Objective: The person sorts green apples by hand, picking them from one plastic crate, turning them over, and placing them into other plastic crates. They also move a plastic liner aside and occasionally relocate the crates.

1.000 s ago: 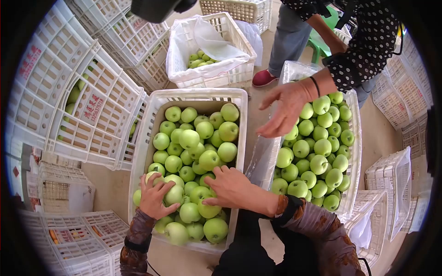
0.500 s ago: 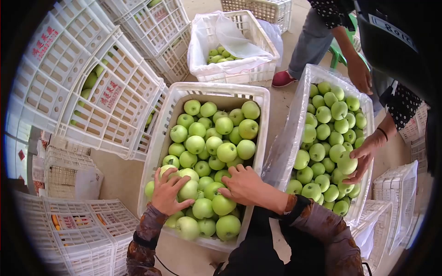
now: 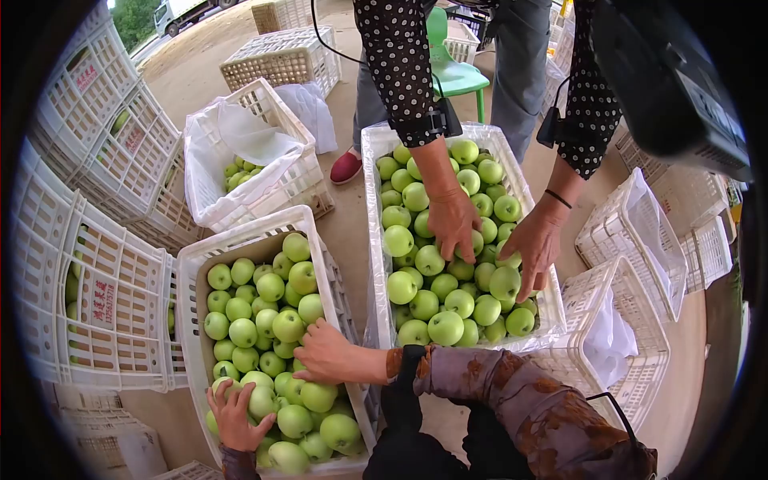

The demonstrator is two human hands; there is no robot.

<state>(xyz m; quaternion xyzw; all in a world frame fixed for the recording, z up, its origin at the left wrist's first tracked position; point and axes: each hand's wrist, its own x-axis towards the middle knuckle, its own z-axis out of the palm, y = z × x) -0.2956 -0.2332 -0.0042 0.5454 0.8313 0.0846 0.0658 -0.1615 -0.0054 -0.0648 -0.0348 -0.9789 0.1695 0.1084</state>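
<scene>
Both hands lie spread flat on green apples (image 3: 272,320) in the near crate (image 3: 188,264), gripping none: left hand (image 3: 234,416) at its near end, right hand (image 3: 324,352) mid-crate. The crate looks full.

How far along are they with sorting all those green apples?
Two crates look full: the near crate and the lined crate beside it. In hand: the left hand and right hand rest on apples in the near crate, while another person's hands work the lined one. Left: a far bagged crate holds only a few apples.
</scene>
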